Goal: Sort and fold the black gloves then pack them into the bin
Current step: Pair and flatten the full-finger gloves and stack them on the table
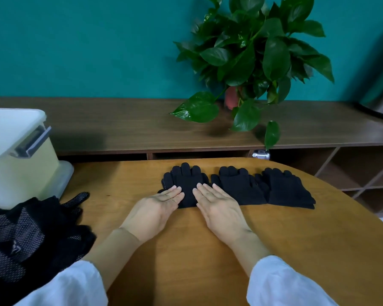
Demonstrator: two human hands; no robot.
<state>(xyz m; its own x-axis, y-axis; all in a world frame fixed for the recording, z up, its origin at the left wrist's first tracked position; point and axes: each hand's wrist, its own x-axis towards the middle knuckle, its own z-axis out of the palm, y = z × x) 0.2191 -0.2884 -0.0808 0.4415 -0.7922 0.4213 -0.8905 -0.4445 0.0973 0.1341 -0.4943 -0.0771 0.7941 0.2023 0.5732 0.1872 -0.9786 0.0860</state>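
The left hand (164, 203) and right hand (217, 204) lie flat, fingers together, pressing a folded black knit glove pair (187, 182) on the round wooden table (296, 239); two more folded black pairs (265, 188) lie beside it; a loose heap of dotted black gloves (27, 235) sits left, below the translucent plastic bin (13, 155).

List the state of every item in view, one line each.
Left hand: flat, palm down, pressing the left glove stack.
Right hand: flat, palm down on the same stack.
Left glove stack: flattened under both hands.
Middle glove stack: laid flat, untouched.
Right glove stack: laid flat, untouched.
Unsorted glove pile: heaped, loose.
Bin: upright; contents not visible.
Plant: upright on the shelf.
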